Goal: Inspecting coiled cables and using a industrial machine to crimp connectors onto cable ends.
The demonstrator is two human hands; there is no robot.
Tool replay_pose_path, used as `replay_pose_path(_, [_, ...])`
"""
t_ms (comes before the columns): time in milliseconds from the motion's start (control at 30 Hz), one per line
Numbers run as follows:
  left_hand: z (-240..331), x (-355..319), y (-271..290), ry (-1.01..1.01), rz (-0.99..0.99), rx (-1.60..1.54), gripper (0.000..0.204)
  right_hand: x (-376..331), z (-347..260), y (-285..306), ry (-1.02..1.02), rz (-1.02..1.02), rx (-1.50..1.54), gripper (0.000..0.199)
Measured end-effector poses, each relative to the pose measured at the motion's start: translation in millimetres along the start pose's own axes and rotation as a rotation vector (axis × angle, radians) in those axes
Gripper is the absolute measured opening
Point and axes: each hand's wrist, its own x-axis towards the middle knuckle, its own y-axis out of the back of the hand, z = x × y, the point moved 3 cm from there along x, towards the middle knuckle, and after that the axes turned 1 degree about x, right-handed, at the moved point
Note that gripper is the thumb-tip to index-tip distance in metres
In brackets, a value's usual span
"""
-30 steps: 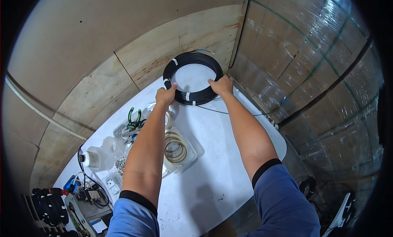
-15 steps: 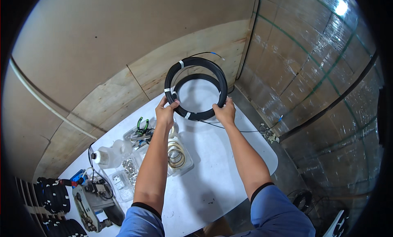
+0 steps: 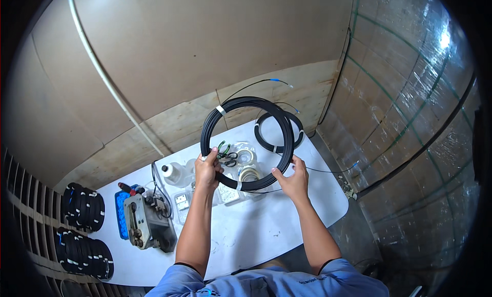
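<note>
Hands: my left hand (image 3: 206, 170) is closed on the lower left of the coil (image 3: 288, 143), my right hand (image 3: 293, 181) on its lower right, the 2 hands apart | Coil: held up above the desk (image 3: 318, 204) | 2nd coil (image 3: 259, 136): near the far right corner | Bottle (image 3: 176, 175): by the far edge | Machine (image 3: 146, 222): toward the left edge

A white bottle (image 3: 177, 174) stands near the far edge of the white table (image 3: 328, 204). Toward its left end, a grey machine (image 3: 139, 224) adjoins a blue tray (image 3: 121, 214); film-wrapped boxes (image 3: 392, 104) rise beyond the right edge.
</note>
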Motion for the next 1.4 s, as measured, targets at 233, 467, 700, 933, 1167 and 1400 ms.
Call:
replay_pose_path(233, [58,-53,67,-0.002,-0.062,-0.093,0.031,-25,-72,-18,-0.095,-0.17,0.532,0.111])
replay_pose_path(467, [108,-103,143,0.005,-0.051,-0.102,0.027,-86,-150,-80,-0.285,-0.228,0.841,0.034])
replay_pose_path(700, [143,-134,215,-0.048,-0.008,-0.087,0.025,-138,-179,-142,-0.304,-0.176,0.864,0.029])
replay_pose_path(933, [169,-148,258,-0.133,0.003,-0.034,0.02,-168,-206,-170,-0.267,-0.225,0.968,0.043])
replay_pose_path(1167, [203,-149,263,-0.212,-0.174,0.234,0.022,-156,-206,-162,-0.252,-0.361,0.911,0.049])
replay_pose_path(1400, [204,-153,227,-0.28,-0.191,0.372,0.022,-107,-213,-124,-0.151,-0.589,0.808,0.024])
